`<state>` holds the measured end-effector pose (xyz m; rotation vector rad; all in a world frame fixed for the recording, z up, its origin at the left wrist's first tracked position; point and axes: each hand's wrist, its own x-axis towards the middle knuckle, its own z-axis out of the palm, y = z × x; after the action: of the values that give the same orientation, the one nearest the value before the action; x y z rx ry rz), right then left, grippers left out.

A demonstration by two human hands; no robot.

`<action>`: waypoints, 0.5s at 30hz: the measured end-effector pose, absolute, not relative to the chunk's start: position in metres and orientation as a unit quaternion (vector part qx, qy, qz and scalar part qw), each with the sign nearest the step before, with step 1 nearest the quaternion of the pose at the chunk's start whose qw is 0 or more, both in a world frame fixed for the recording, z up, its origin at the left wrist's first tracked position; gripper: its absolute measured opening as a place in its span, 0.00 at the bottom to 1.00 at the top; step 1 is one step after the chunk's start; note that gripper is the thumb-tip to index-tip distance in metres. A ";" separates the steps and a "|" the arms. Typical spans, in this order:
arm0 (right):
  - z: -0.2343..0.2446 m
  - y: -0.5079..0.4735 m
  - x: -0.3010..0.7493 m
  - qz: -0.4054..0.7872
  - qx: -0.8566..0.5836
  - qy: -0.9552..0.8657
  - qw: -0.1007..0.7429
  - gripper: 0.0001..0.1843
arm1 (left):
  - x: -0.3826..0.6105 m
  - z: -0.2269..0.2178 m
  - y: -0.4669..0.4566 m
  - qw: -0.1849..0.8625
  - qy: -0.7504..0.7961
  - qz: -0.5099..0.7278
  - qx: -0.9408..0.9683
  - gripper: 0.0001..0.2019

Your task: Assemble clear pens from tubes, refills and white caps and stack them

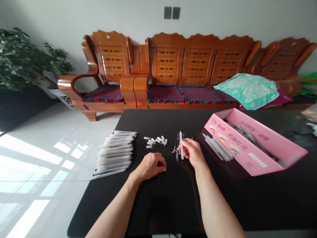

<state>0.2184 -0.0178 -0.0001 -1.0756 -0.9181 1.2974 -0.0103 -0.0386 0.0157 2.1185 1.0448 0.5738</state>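
My right hand [192,151] pinches a white, translucent pen barrel [181,150] nearly upright, between thumb and fingers. Just behind it on the black table lies a small heap of thin pen refills [177,155], partly covered by the barrel and the fingers. My left hand [151,166] rests on the table with its fingers curled in; the fingertips are hidden, so I cannot make out whether anything is in them. Beyond the left hand lie several small white pen caps [158,140]. Farther left, many whitish pens [115,152] are laid side by side in a row.
At the right stands an open pink box [247,153] with a pile of slender pieces inside. Several white barrels [218,147] lie along its left side. The black table [158,205] has its left edge near the row of pens. Behind it is a wooden sofa [195,62].
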 end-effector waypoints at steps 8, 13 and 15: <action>0.001 -0.020 0.207 0.615 -0.399 -0.370 0.570 0.18 | 0.003 0.005 -0.023 0.605 0.386 0.453 0.529 0.14; 0.000 -0.021 0.200 0.621 -0.375 -0.354 0.590 0.17 | 0.003 0.003 -0.023 0.616 0.387 0.473 0.497 0.15; 0.001 -0.021 0.199 0.610 -0.372 -0.346 0.608 0.15 | 0.003 0.002 -0.023 0.615 0.393 0.475 0.492 0.15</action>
<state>0.1988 -0.0210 0.0012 -0.8588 -0.7997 1.4095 0.0033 -0.0230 0.0016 1.1333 0.9054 1.0943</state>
